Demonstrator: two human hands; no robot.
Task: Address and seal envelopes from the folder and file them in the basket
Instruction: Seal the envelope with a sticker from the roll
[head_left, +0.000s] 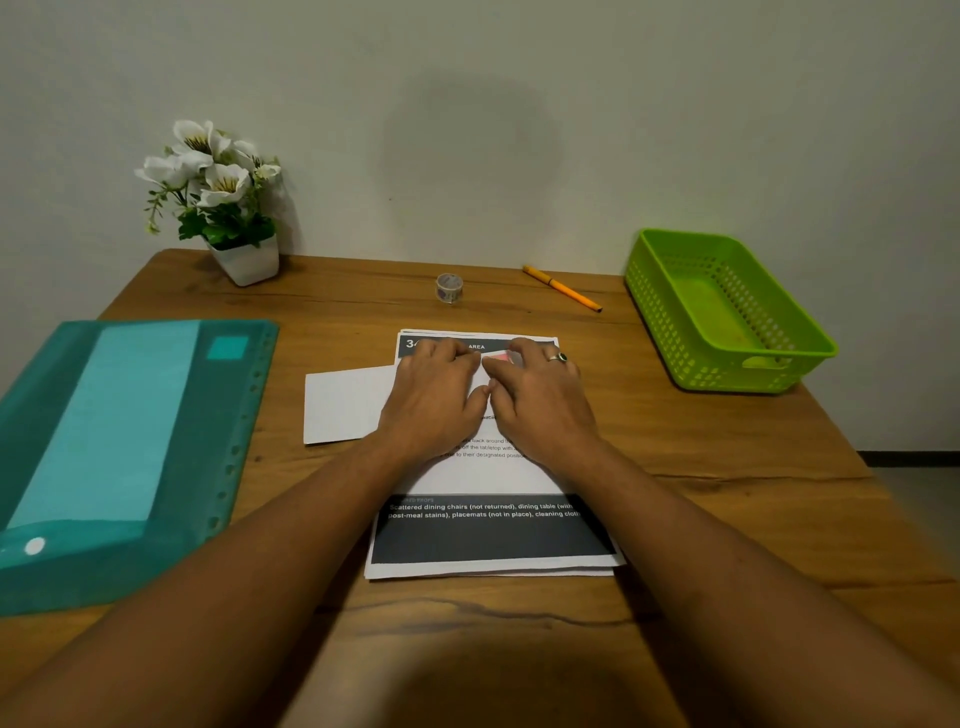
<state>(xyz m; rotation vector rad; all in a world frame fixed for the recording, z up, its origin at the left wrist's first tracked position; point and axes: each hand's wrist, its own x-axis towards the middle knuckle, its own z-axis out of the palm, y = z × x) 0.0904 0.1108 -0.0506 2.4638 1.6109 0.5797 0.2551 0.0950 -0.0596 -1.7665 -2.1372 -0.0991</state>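
Observation:
A white envelope lies across printed sheets at the middle of the wooden table; only its left part shows. My left hand and my right hand lie side by side on it, fingers fairly straight and pointing away from me, and a small pink patch shows between the fingertips. The teal plastic folder lies flat at the left with a pale sheet inside. The green perforated basket stands at the right with nothing visible in it.
A small roll of tape stands behind the papers. An orange pen lies to its right, near the basket. A white pot of white flowers stands at the back left against the wall.

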